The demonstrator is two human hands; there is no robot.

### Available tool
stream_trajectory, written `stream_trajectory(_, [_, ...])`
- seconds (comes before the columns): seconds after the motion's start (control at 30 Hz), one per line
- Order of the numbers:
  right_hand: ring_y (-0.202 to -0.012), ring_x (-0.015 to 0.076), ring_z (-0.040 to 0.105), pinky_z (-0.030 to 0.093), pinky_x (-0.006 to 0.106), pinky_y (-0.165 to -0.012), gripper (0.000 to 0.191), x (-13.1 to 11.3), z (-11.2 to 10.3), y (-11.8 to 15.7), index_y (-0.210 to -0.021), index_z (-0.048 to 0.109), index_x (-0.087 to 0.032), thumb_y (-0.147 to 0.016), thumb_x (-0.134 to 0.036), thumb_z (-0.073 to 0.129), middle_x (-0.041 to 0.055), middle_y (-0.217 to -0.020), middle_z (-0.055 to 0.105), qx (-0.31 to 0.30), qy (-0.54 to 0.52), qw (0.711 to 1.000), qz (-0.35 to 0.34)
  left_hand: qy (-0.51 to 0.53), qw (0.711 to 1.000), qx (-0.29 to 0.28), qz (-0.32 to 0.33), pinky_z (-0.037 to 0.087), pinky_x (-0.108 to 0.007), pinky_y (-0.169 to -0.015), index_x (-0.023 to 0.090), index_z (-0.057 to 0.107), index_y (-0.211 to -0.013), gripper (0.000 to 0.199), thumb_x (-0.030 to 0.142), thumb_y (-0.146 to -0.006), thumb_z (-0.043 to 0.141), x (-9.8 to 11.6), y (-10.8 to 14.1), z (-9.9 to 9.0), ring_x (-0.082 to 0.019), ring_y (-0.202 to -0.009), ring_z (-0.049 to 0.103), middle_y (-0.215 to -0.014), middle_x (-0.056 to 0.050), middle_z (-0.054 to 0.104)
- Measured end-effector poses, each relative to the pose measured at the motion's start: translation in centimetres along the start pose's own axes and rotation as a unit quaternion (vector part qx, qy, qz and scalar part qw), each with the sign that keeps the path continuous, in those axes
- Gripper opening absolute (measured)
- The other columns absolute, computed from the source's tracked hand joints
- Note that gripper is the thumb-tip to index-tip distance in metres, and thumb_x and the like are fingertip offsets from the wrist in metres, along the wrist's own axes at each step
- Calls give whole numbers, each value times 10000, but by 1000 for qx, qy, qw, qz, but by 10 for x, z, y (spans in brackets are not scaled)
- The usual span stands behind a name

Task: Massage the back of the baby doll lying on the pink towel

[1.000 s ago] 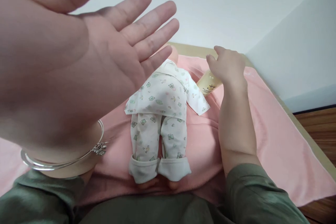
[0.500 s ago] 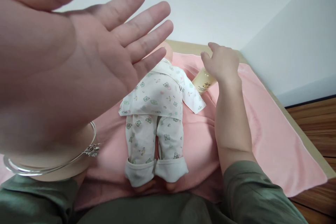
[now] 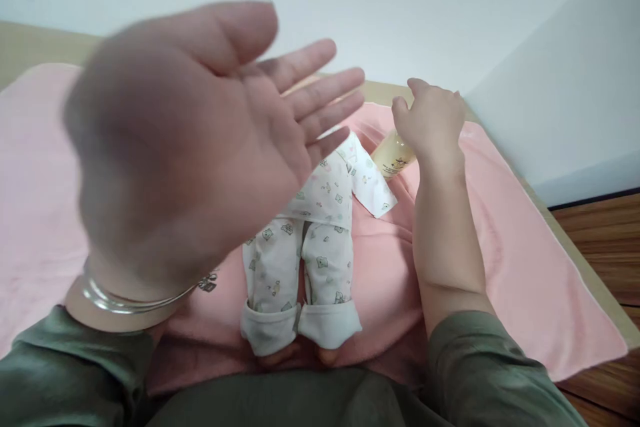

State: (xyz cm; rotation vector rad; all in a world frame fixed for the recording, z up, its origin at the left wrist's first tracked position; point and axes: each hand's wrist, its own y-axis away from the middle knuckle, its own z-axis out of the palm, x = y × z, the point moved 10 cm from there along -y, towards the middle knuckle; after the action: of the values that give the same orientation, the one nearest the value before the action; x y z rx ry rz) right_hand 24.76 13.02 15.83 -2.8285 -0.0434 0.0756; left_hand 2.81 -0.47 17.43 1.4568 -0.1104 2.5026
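Note:
My left hand (image 3: 215, 127) is raised close to the camera, palm showing and fingers stretched out, with nothing in it. A bangle circles its wrist. Behind it lies a doll in a white printed top (image 3: 330, 193) and matching trousers (image 3: 277, 267) with turned-up cuffs; my hand hides its head and part of the top. My right hand (image 3: 433, 120) is over a pale yellow bottle (image 3: 393, 157) beside the doll's sleeve. Its thumb and forefinger are spread apart. The bottle's upper end is hidden behind that hand, so contact is unclear.
A pink blanket (image 3: 505, 267) with folds spreads under the doll and bottle, over a light-coloured tabletop edge (image 3: 590, 260). White walls (image 3: 425, 7) stand at the back and right. Brown wooden boards (image 3: 605, 233) show at the far right.
My left hand has moved right and farther from the camera, now covering the doll's head and more of its top. The right hand stays by the bottle; the view has shifted slightly.

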Motion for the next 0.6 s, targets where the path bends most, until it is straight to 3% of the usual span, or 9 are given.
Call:
stream_trajectory(0.07, [-1327, 334, 636, 216, 746, -1288, 381, -2, -5, 6, -1260, 658, -96, -1084, -285, 377, 213, -1209, 760, 24, 12, 1000, 6, 12, 998, 40, -41, 568, -348, -1133, 96, 373, -1604, 621, 350, -1142, 44, -17, -1, 10, -198, -1480, 570, -1524, -41, 657])
stream_trajectory(0.17, [-1458, 387, 552, 4, 869, -1266, 367, -10, -21, 23, -1216, 686, -112, -1077, -246, 374, 217, -1247, 746, 61, 10, 998, 5, -73, 993, 56, -77, 565, -389, -1213, 155, 434, -1576, 608, 383, -1111, 117, -33, -6, 16, -274, -1580, 466, -1602, -69, 598])
stream_trajectory(0.23, [-1556, 415, 463, -72, 903, -1244, 373, -24, -36, 39, -1258, 687, -154, -1082, -255, 373, 202, -1364, 713, 82, -18, 996, -26, -118, 989, 46, -83, 533, -441, -1257, 181, 455, -1566, 601, 389, -1092, 149, -38, -10, 17, -297, -1615, 420, -1581, -87, 614])
stream_trajectory(0.33, [-1649, 369, 373, -76, 862, -1304, 443, -59, -50, 66, -1435, 620, -244, -1110, -310, 327, 135, -1642, 539, 66, -100, 986, -119, -156, 985, 16, -72, 525, -489, -1254, 179, 486, -1551, 604, 379, -1095, 143, -38, -10, 21, -308, -1607, 442, -1483, -100, 676])
stream_trajectory(0.43, [-1720, 324, 224, -36, 780, -1371, 638, -91, -54, 91, -1679, 366, -174, -1137, -460, 188, 149, -1808, 238, 20, -196, 961, -196, -235, 970, -4, -60, 544, -563, -1200, 198, 624, -1444, 713, 390, -1099, 31, -30, 0, 25, -338, -1600, 442, -1366, -67, 730])
stream_trajectory(0.5, [-1739, 357, 102, -21, 766, -1373, 828, -103, -64, 106, -1723, 220, -63, -1111, -599, 67, 210, -1822, 117, 53, -212, 950, -221, -285, 957, -8, -60, 547, -631, -1149, 213, 695, -1363, 818, 450, -1095, -41, -24, 7, 25, -375, -1613, 399, -1320, -48, 747])
stream_trajectory(0.6, [-1737, 388, 61, 35, 704, -1403, 1035, -116, -83, 132, -1688, 287, -19, -1028, -728, -76, 247, -1803, 182, 136, -178, 944, -242, -366, 930, 1, -18, 552, -682, -1047, 203, 708, -1367, 931, 426, -1064, -143, -11, 9, 22, -417, -1619, 316, -1308, -51, 753])
